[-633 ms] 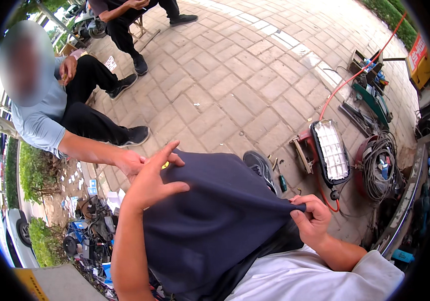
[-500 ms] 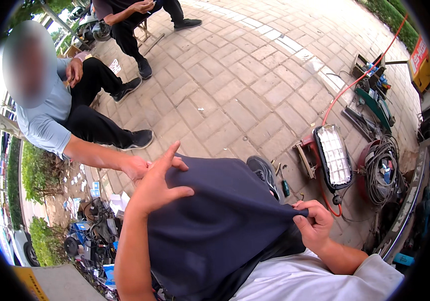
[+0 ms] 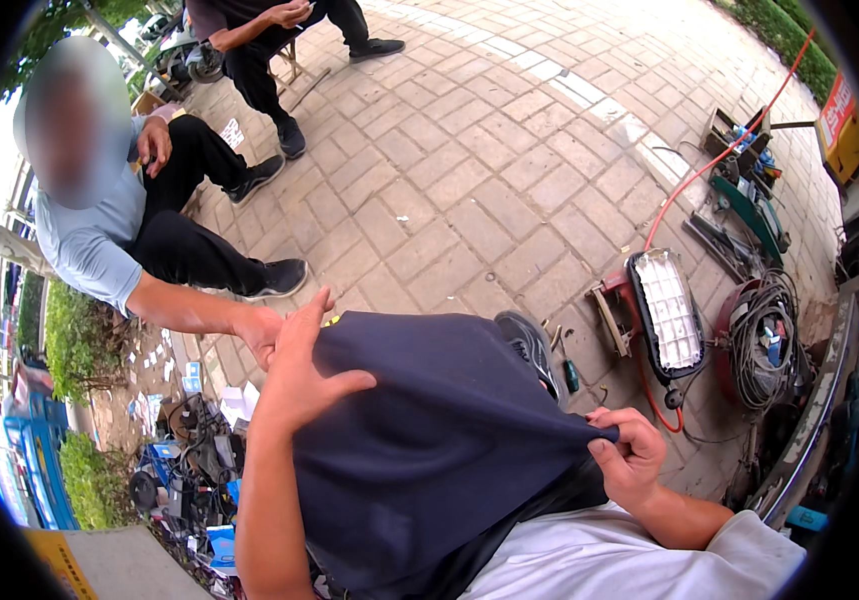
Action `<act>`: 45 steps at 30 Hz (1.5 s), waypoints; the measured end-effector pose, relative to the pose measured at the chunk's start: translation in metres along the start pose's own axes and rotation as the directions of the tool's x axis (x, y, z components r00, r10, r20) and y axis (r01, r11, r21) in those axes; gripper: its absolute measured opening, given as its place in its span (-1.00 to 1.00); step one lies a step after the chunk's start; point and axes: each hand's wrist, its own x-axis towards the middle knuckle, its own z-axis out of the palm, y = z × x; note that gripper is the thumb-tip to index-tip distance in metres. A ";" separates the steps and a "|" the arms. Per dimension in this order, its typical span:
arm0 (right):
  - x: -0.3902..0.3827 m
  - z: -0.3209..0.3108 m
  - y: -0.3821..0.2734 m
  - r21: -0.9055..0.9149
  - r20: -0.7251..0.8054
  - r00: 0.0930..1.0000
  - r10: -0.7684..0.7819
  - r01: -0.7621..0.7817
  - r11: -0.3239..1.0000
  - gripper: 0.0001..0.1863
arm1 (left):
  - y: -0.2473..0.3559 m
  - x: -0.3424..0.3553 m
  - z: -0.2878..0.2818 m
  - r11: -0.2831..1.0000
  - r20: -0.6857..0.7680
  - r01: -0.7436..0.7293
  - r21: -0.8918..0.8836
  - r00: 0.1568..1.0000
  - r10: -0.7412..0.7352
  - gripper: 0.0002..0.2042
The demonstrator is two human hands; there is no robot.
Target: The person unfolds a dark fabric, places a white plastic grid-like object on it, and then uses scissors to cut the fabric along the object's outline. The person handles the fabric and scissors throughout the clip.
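Observation:
A dark navy cloth (image 3: 419, 430) lies spread across my lap, stretched toward its right side. My right hand (image 3: 632, 460) pinches that side between thumb and fingers, bunching it to a point. Over the upper left part of the cloth, my left hand (image 3: 299, 375) is open, its thumb spread from the straight fingers. Right behind it is a seated person's outstretched hand (image 3: 257, 330); I cannot tell whether the two touch. A small yellow thing (image 3: 331, 322) peeks out beside my left fingers, too small to make out. One dark shoe (image 3: 527, 345) shows beyond the cloth.
To the right stand a work lamp (image 3: 667, 315) with a red cord, a coil of grey cable (image 3: 764, 340) and a tool box (image 3: 739, 140). A green-handled screwdriver (image 3: 571, 375) lies by my shoe. Piled parts (image 3: 189, 470) fill the lower left. Another person (image 3: 259, 60) sits farther back.
My left hand has shifted slightly left and its fingers have drawn closer together. The yellow thing has come into sight beside them. My right hand keeps its pinch on the cloth.

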 end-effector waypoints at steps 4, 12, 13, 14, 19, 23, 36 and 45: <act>-0.003 -0.001 -0.002 0.026 -0.009 1.000 0.013 -0.013 1.000 -0.72 | -0.013 -0.012 -0.011 0.941 -0.275 0.306 -0.146 0.901 -0.335 -0.58; -0.001 -0.005 -0.014 0.143 -0.015 0.999 -0.044 0.045 0.989 -0.72 | -0.029 -0.041 -0.008 0.579 -0.036 0.574 -0.579 0.691 -0.722 -0.59; 0.003 -0.005 -0.019 0.150 0.005 0.997 -0.079 0.078 0.986 -0.72 | -0.030 -0.040 -0.004 0.538 -0.007 0.553 -0.636 0.693 -0.721 -0.58; 0.010 -0.003 -0.026 0.153 0.025 0.992 -0.120 0.115 0.982 -0.72 | -0.029 -0.038 -0.001 0.492 0.022 0.525 -0.694 0.699 -0.715 -0.56; 0.038 0.002 -0.054 0.189 0.065 0.951 -0.303 0.286 0.939 -0.79 | -0.015 -0.008 0.012 0.289 -0.041 0.109 -0.951 0.882 -0.469 -0.71; 0.068 0.021 -0.076 0.136 0.106 0.891 -0.441 0.426 0.895 -0.79 | -0.026 0.030 -0.004 0.358 -0.216 -0.077 -0.930 0.905 -0.367 -0.71; 0.098 0.047 -0.062 0.020 0.067 0.811 -0.581 0.581 0.814 -0.73 | -0.006 0.068 -0.009 0.788 -0.644 0.066 -0.612 0.536 -0.545 -0.85; 0.083 0.030 -0.061 -0.034 0.122 0.852 -0.509 0.516 0.856 -0.74 | 0.189 -0.121 0.152 0.002 0.396 0.404 -0.915 0.898 -0.193 -0.84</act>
